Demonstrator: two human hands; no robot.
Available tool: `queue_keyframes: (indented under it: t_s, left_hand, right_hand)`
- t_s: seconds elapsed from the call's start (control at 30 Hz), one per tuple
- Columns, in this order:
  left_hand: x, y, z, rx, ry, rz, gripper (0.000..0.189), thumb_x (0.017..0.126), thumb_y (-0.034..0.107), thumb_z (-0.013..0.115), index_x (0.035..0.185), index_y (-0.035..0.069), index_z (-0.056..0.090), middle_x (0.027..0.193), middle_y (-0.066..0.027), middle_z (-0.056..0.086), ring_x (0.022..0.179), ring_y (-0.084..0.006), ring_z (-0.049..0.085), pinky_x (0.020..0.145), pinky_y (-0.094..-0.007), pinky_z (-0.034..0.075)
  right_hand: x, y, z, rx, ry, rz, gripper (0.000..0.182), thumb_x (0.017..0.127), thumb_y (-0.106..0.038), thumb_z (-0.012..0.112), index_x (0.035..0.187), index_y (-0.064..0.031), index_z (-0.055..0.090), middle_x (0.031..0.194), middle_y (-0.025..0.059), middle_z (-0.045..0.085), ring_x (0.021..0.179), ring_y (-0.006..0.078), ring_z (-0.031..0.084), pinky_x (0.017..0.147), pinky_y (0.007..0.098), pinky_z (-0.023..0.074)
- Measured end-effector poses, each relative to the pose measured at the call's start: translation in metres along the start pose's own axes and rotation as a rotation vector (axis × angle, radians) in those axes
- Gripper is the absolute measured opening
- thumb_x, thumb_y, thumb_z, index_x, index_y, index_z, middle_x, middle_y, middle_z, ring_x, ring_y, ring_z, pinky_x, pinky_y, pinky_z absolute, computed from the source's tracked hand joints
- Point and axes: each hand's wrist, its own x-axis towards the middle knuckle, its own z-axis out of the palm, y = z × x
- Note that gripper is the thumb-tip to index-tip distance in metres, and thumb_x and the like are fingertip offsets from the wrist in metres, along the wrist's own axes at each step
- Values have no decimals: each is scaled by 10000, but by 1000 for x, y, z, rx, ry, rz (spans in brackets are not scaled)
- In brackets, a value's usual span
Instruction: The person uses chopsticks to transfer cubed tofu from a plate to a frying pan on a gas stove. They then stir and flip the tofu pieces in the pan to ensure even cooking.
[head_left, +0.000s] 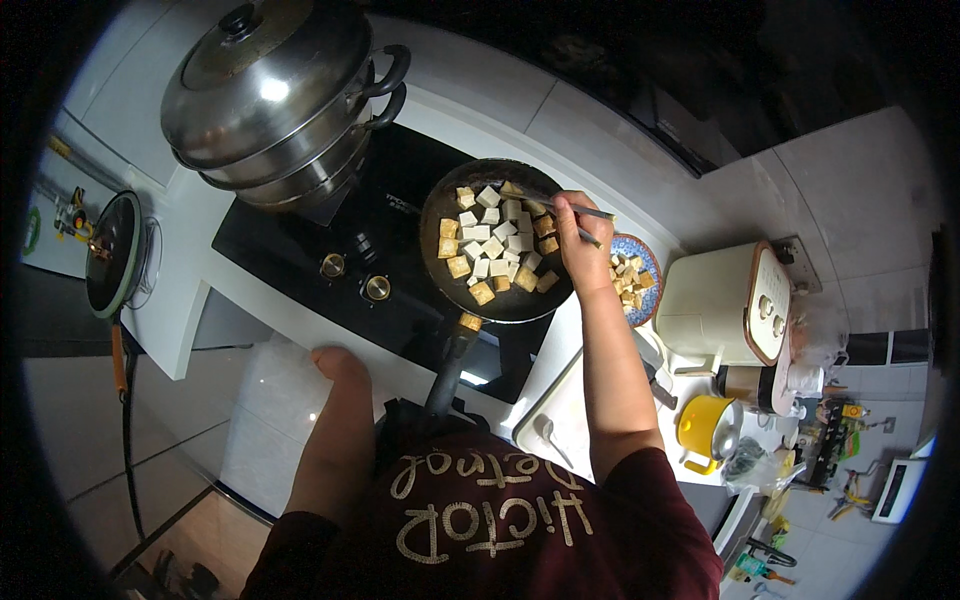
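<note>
My right hand (583, 244) grips a pair of chopsticks (544, 201) over the right side of a black frying pan (480, 174). The chopsticks' tips reach in among the far tofu pieces. White tofu cubes (475, 233) lie in the middle of the pan, with browned tofu pieces (481, 292) around them. The pan's black handle (446, 379) points towards me and is not held. My left hand (339, 363) is at the counter's front edge, left of that handle; its fingers are mostly hidden. Beyond my right wrist stands a blue-patterned plate (654, 259) of cut tofu pieces, partly covered by my hand.
A large stainless-steel steamer (262, 105) stands on the black cooktop (300, 247), left of the pan. A light cutting board (555, 409) bears a spoon (553, 439). To the right are a knife (660, 390), a cream air fryer (712, 307) and a yellow pot (703, 424). Another pan (112, 255) hangs over the left counter end.
</note>
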Motion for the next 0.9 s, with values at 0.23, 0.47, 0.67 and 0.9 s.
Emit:
queue_keyframes:
  t_s: [0.23, 0.47, 0.67, 0.9]
  left_hand:
    - [21, -6, 0, -130, -165, -21, 386, 1014, 234, 330, 1206, 7, 577, 1300, -181, 579, 1066, -297, 636, 889, -402, 550]
    - [14, -8, 3, -127, -224, -83, 645, 961, 436, 292, 1413, 4, 450, 1454, -176, 452, 1306, -323, 451, 1122, -431, 317]
    - [56, -24, 3, -77, -212, 3, 589, 963, 403, 313, 1356, 0, 489, 1410, -179, 477, 1264, -329, 477, 1081, -433, 354]
    - [24, -16, 7, 513, 70, 196, 333, 998, 194, 360, 1157, 18, 594, 1168, -180, 648, 1021, -308, 665, 856, -415, 569]
  right_hand:
    - [3, -7, 4, -114, -186, -362, 47, 867, -47, 651, 882, -3, 657, 890, 113, 667, 792, 313, 666, 680, 363, 547]
    - [0, -4, 3, -261, -262, -356, 71, 850, -48, 665, 917, -40, 642, 871, 118, 655, 760, 331, 655, 671, 357, 551]
    - [14, 14, 7, 291, 105, 93, 155, 943, -144, 639, 980, 6, 656, 817, 100, 681, 653, 174, 640, 586, 283, 513]
    - [16, 30, -10, 358, 223, 324, 233, 986, -226, 588, 969, 1, 641, 777, 63, 635, 589, 116, 579, 545, 242, 489]
